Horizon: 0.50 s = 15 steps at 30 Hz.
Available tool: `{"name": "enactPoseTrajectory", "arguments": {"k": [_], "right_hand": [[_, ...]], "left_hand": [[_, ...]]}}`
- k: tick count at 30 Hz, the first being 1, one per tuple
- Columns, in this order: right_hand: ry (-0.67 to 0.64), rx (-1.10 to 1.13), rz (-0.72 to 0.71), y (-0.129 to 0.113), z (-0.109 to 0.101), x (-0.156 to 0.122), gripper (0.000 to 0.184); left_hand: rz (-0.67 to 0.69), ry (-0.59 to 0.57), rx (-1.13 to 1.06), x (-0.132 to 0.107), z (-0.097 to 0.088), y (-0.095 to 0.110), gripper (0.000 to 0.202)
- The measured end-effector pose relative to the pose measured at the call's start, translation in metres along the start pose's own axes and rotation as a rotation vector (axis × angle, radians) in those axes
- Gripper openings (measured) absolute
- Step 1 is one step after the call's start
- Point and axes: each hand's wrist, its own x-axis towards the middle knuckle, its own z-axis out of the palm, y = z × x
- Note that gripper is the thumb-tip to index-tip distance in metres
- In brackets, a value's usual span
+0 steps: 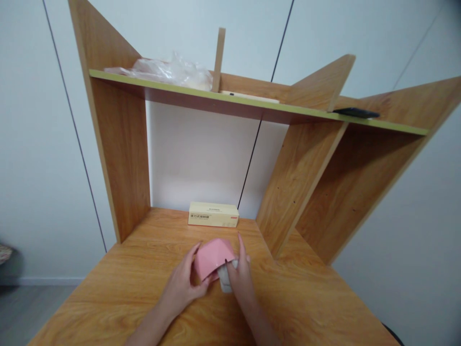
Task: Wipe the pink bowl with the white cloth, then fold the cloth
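Pink pouch point(212, 258) on desk point(306, 298), pinched by left hand point(182, 286) at 9 o'clock, right hand point(240, 278) gripping 3 o'clock edge; likely soft, light; best held by edges.

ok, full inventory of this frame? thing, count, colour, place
pink pouch: 1, pink, on the desk near the front, held between both hands
white item: 1, white, partly hidden under the pouch at the right hand; kind unclear
box: 1, cream, at the back of the desk by the wall
plastic bag: 1, clear, upper shelf, left
dark flat object: 1, black, upper shelf, right
desk: 1, wood grain, with shelf and dividers
left hand: 1, on the pouch's left side
right hand: 1, on the pouch's right edge
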Motion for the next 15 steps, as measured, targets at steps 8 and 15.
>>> {"name": "enactPoseTrajectory", "arguments": {"k": [8, 15], "right_hand": [[-0.003, -0.1, 0.077, -0.006, 0.01, 0.0, 0.06], [0.13, -0.408, 0.009, -0.014, -0.006, 0.006, 0.072]], "left_hand": [[-0.143, -0.025, -0.186, -0.001, 0.007, 0.01, 0.055], [-0.216, 0.002, 0.023, -0.001, 0.009, 0.015, 0.048]]}}
